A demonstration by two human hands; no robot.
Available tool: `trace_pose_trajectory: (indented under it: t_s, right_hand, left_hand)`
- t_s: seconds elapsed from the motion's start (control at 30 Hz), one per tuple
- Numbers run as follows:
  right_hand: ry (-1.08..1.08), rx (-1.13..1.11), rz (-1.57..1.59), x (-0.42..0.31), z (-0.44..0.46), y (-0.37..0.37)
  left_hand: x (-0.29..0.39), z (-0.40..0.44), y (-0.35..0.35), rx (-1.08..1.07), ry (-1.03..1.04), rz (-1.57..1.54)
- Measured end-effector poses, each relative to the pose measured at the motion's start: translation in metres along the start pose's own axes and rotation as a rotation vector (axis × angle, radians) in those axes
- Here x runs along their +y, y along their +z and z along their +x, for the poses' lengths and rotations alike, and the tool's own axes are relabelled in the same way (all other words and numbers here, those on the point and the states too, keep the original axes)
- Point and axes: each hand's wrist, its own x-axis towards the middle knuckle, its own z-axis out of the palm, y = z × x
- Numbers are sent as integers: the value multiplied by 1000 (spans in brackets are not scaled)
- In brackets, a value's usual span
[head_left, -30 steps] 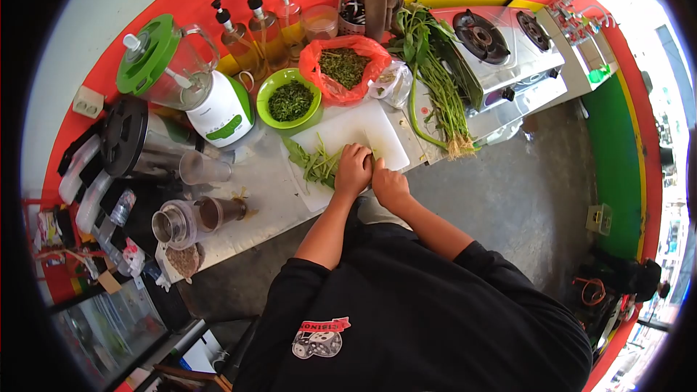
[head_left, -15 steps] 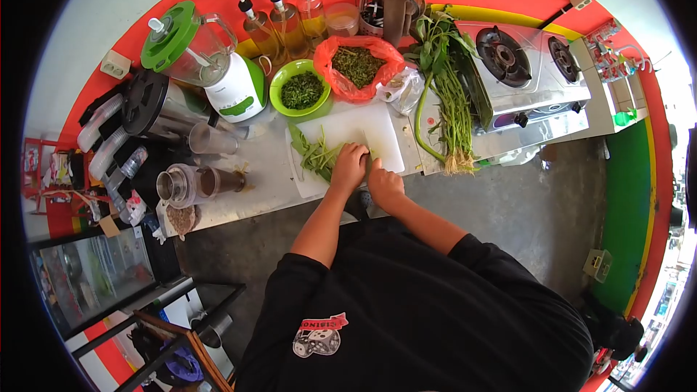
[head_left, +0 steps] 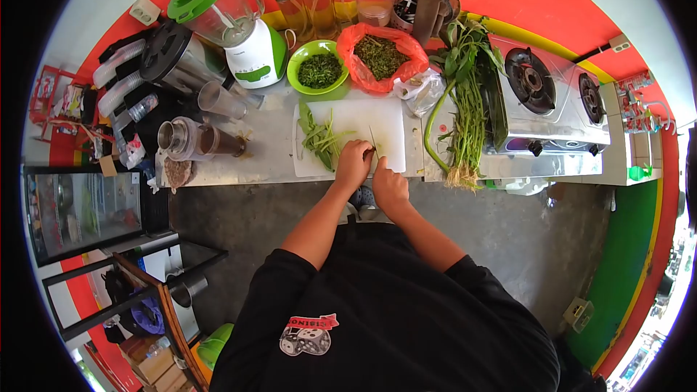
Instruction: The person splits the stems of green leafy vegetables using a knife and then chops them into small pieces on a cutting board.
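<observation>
On a white cutting board [head_left: 388, 120] lie leafy green stalks [head_left: 317, 139], spread to the left of my hands. My left hand [head_left: 353, 165] is closed at the board's front part, its fingers curled on the greens; their tips hide what is pinched. Just right of it, my right hand [head_left: 391, 190] is wrapped round the handle of a knife [head_left: 373, 138]. The narrow blade points away from me over the board, close beside my left fingertips. Small pale green bits lie near the blade.
Behind the board stand a green bowl of chopped greens [head_left: 319, 49] and a red plastic bag of chopped greens [head_left: 388, 54]. A bundle of rooted stalks [head_left: 465, 131] lies beside the gas stove [head_left: 544, 101]. Left are a blender [head_left: 250, 54] and a clear cup [head_left: 221, 100].
The camera view has shifted, so the counter sits differently in the picture. My hands stay close together at the board, with the knife still in my right hand.
</observation>
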Motion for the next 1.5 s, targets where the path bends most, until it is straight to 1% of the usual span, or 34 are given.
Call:
trace_pose_trajectory:
  t_s: [0.13,0.27,0.33,0.37,0.43,0.5,0.57,0.63,0.73,0.8,0.97,1.03,1.13,1.2,1.37,1.43,1.5]
  right_hand:
    - [-48,26,-14,2,1,2]
    - [-38,47,-45,5,-1,12]
    - [-40,115,-70,3,-2,17]
    - [-39,114,-65,2,0,20]
    - [-42,49,-40,-1,7,19]
    - [-63,53,-35,4,12,15]
    - [-86,70,-31,5,10,6]
    - [-76,-37,-31,4,3,5]
    - [-74,-26,-21,2,4,9]
    - [-88,-15,-17,4,13,6]
    - [-118,-28,-34,-2,7,-2]
    - [-40,-48,46,-3,7,4]
    - [-53,-53,41,-3,16,4]
    - [-64,-61,29,-2,16,1]
    - [-74,-38,28,-2,9,2]
    - [-41,-130,49,-5,15,-4]
    - [-73,-98,44,-4,19,-7]
  left_hand:
    - [6,0,-2,10,-23,55]
    - [15,-3,0,44,-73,98]
    - [16,-4,0,41,-86,115]
    - [16,-5,1,51,-107,137]
    - [15,-8,-2,51,-129,159]
    - [11,-12,-5,24,-32,170]
    - [11,-13,-6,1,-32,179]
    - [10,-11,-7,-9,-28,194]
    - [12,-8,-6,15,-49,192]
    - [11,-7,-8,-40,-59,178]
    - [8,-5,-8,-37,-57,190]
    - [7,-4,-9,-33,-53,188]
    - [10,-4,-8,-6,-64,152]
    - [9,-3,-10,-49,-81,155]
    - [5,0,-13,-65,-83,127]
    - [6,0,-13,-60,-94,105]
    - [4,1,-13,-69,-86,104]
